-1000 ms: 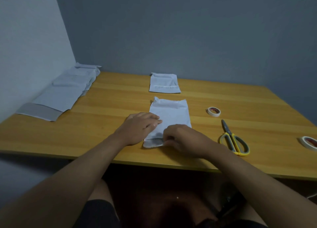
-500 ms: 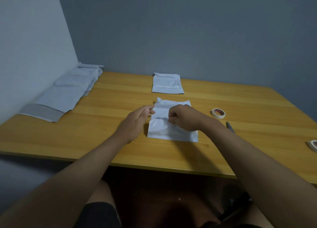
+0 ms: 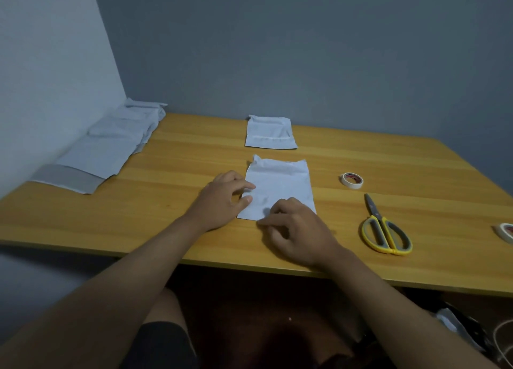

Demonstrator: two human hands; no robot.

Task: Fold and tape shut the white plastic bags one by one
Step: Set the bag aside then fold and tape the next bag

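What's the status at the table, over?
Left hand and right hand open, fingertips on folded bag. No tape on yet. Nothing blocking tape roll.

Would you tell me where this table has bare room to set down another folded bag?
Bare wood lies between the bag stack and the left hand, and along the table's far right beyond the tape roll. It is crowded around the middle bag and the scissors.

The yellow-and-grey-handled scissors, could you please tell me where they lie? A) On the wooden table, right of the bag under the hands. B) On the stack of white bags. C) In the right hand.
A: the yellow-and-grey-handled scissors lie flat on the wooden table, right of the white plastic bag, untouched.
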